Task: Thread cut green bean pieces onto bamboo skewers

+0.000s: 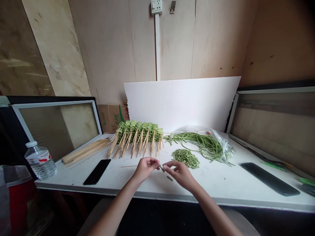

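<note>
My left hand [147, 166] and my right hand [178, 172] meet near the table's front edge, fingertips pinched. Between them is a short green bean piece [161, 168], gripped by both. A thin skewer [129, 166] runs along the table toward my left hand; whether that hand touches it is hidden. One loose bean piece [169, 178] lies just below my right fingers. Behind my right hand is a pile of cut bean pieces [185, 158]. Skewered bean pieces [140, 131] are stacked at the back, their sticks pointing forward.
Bare skewers [86, 150], a black phone [97, 172] and a water bottle [40, 161] are on the left. Long beans [204, 144] lie partly in a plastic bag [225, 149] at back right. A dark flat object [269, 178] rests on the white table [209, 190].
</note>
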The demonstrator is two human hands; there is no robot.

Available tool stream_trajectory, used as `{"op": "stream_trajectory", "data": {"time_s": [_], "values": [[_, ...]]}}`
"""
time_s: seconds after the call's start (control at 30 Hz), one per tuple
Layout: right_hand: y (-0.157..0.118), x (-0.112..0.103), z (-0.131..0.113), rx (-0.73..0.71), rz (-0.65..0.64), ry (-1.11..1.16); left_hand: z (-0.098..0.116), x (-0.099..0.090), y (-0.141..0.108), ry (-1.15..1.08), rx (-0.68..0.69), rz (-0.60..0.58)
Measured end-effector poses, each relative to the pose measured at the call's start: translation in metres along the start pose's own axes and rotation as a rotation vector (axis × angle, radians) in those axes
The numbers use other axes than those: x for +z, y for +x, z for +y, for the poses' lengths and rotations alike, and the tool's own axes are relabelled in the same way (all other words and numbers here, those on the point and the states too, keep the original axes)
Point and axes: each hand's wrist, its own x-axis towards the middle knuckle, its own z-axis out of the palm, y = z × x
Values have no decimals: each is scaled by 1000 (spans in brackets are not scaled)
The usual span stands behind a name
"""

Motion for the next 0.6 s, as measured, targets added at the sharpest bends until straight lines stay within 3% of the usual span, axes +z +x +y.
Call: {"op": "stream_trajectory", "data": {"time_s": [0.17,0.3,0.4,0.5,0.6], "values": [[0,7,-1,18,10,74,7,-6,0,155,77,-69],[2,-5,11,87,88,136,9,-50,3,661,129,57],[3,-14,17,135,143,144,0,-92,5,1073,26,118],[3,-18,20,165,188,110,-15,-120,5,1200,-29,81],[3,-19,22,182,233,89,-24,-125,5,1209,15,64]]}}
